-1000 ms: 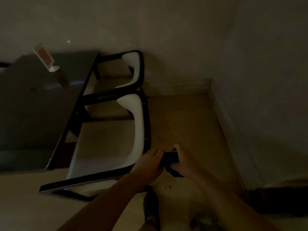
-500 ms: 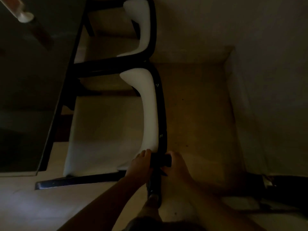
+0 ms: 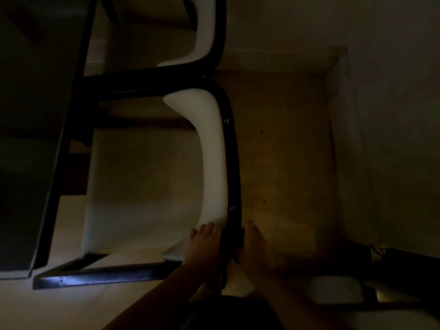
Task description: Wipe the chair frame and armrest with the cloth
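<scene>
The room is dim. A chair with a black frame and a white padded back stands below me, its pale seat to the left. My left hand rests on the inner side of the frame's near end, fingers touching the white pad. On the frame's outer side my right hand presses a dark cloth against the black bar. The cloth is mostly hidden between the two hands.
A second chair of the same kind stands beyond. A dark table top fills the left side. Tan floor lies to the right, bounded by walls. A black base bar runs along the floor.
The view has moved closer and lower over the chair. Both hands with the cloth have gone from beside the frame's corner onto the black bar itself.
</scene>
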`<state>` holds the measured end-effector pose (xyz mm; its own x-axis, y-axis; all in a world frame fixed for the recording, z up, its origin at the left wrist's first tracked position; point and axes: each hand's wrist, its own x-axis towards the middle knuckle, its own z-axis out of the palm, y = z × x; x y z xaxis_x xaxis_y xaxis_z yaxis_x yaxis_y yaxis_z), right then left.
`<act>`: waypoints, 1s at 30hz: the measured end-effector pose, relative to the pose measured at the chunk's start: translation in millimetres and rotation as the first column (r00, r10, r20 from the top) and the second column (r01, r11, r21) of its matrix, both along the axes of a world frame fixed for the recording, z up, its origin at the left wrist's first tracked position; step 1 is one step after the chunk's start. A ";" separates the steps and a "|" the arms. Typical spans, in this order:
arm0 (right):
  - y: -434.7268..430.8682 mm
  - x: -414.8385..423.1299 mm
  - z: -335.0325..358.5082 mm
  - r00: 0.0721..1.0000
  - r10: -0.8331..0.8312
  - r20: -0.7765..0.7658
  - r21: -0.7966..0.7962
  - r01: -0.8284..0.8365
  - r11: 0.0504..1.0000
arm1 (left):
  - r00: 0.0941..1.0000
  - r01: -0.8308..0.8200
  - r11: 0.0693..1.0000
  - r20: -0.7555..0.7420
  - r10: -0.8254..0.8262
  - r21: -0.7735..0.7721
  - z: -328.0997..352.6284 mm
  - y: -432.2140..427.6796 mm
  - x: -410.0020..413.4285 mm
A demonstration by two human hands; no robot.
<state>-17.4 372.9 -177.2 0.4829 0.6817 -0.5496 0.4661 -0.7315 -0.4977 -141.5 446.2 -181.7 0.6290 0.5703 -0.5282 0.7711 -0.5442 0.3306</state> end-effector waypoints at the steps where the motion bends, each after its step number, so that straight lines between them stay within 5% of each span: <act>1: 4.8 2.6 -1.3 1.000 -0.016 0.017 -0.002 0.016 1.000 | 1.000 -0.013 1.000 0.016 0.013 -0.011 0.3 3.5 5.2; 9: 99.6 55.2 -12.1 0.990 -0.072 0.124 0.092 0.061 0.994 | 0.935 -0.289 0.957 0.218 0.280 0.006 0.2 81.6 75.8; 22: 321.9 156.4 -20.7 0.990 0.024 0.139 0.367 -0.074 0.927 | 0.868 -0.461 0.863 0.304 0.392 0.205 -16.0 289.1 176.7; 30: 461.7 187.3 -37.6 0.988 0.134 0.081 0.380 -0.155 0.912 | 0.802 -0.583 0.785 0.307 0.513 0.211 -22.0 422.6 207.1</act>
<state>169.9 834.5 -214.8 0.3843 0.8995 -0.2080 0.5852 -0.4116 -0.6986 65.6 868.8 -203.8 0.2420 0.9541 -0.1767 0.8916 -0.1468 0.4284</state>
